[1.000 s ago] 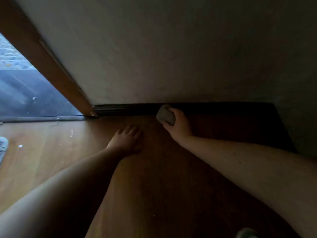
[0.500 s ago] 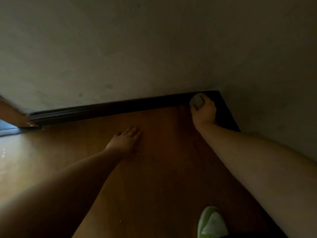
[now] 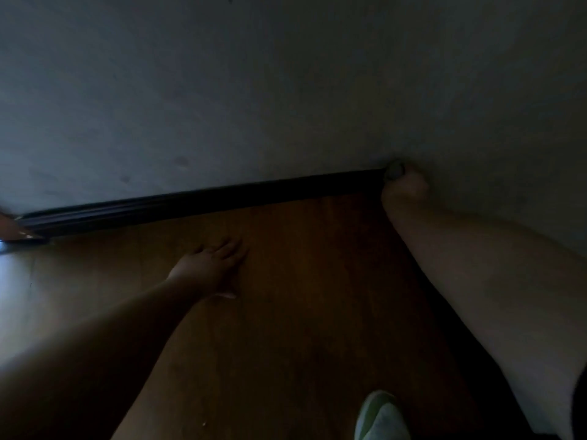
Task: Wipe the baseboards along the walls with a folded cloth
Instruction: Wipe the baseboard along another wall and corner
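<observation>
The right hand [image 3: 405,187], fingers curled round the folded cloth [image 3: 394,170], has slid along the dark baseboard [image 3: 203,204] into the corner (this run looks finished); left hand [image 3: 211,268] spread flat.

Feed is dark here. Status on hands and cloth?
Right hand grips cloth against baseboard at the corner. Left hand flat on floor. Nothing in the way.

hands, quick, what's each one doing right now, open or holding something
Left hand: open, fingers straight, flat on the wood floor.
Right hand: grips the cloth against the baseboard at the corner.
</observation>
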### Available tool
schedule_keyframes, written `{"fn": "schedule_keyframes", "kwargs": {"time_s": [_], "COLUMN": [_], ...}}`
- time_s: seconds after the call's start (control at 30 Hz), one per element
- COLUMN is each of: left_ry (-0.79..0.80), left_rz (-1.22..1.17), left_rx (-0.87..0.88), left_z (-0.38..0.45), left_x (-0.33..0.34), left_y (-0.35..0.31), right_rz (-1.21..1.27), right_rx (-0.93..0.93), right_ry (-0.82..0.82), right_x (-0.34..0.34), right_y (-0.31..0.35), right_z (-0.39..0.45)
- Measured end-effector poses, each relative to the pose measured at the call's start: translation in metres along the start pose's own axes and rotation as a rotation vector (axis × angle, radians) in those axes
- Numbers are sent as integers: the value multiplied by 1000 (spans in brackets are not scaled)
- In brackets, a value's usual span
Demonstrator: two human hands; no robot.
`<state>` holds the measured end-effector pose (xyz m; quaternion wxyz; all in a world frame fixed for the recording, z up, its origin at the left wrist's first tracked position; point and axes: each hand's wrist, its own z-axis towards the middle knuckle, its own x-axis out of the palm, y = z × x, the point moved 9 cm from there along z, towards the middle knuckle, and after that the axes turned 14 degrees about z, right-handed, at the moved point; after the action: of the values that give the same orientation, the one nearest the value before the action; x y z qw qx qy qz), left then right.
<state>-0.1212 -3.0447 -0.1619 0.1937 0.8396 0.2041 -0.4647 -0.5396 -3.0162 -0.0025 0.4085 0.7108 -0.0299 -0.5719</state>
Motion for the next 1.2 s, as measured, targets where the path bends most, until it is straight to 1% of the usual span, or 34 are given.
{"fn": "schedule_keyframes", "kwargs": {"time_s": [0.1,0.23,0.33,0.57,0.63,0.73,0.77,0.8,0.83,0.9,0.97,1.07,1.2], "left_ry": [-4,4,-3,3,13,22,22,23,18,-13,-33,-50,-40], "left_rz": [-1,-39,-32,-12,-12,-39,-47,-58,-69,-95,-136,-160,-210], "left_rx": [-1,-9,3,9,5,-9,-14,-23,-36,-79,-128,-182,-279], "left_z": [1,2,3,-1,-1,-3,-4,-6,-8,-16,-29,-50,-76], "left_x": [4,5,5,-1,-4,-10,-12,-12,-13,-11,-5,6,21], "left_y": [-1,-1,-2,-2,-2,-1,-1,-1,-1,1,4,11,31], "right_rz": [21,134,152,187,216,267,284,300,314,296,218,156,228], "right_rx": [-29,51,8,-128,-247,-405,-432,-454,-461,-377,-218,-72,70], "right_ry": [-32,-35,-72,115,186,377,396,359,285,144,77,74,57], "right_x": [4,11,25,92,100,105,102,96,88,76,74,86,107], "right_y": [6,9,26,72,82,88,87,87,85,77,67,67,81], "right_z": [-1,-9,-33,-117,-130,-142,-142,-140,-136,-124,-115,-116,-142]}}
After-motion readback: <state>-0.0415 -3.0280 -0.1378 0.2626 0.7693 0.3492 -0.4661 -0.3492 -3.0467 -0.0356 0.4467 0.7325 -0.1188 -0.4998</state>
